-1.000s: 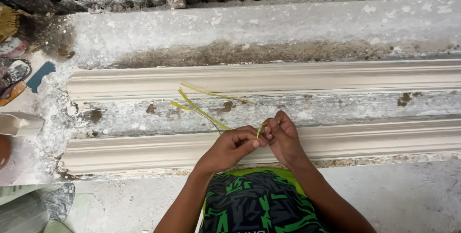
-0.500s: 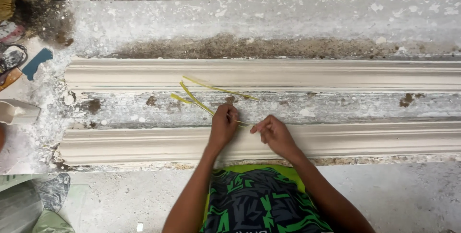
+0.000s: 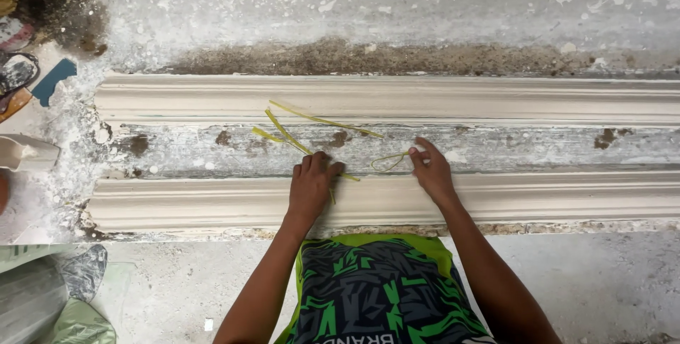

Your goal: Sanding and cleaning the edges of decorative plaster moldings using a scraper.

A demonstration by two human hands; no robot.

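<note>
1. Your hands have drawn apart since a second ago, when both were bunched together over the strips; the work has gone from joint fingering to one hand pinning and one pulling.
2. Your right hand (image 3: 432, 170) pinches the small yellow loop (image 3: 389, 162) between thumb and fingertips, closed on it.
3. Your left hand (image 3: 312, 187), just left of that pinch, lies with fingers curled, pressing the yellow-green strips (image 3: 297, 142) against the moulding.
4. The strips fan up and left from your left hand, across the stained channel (image 3: 496, 149).
5. Beyond lie the near moulding (image 3: 567, 199) and far moulding (image 3: 496, 99).
</note>
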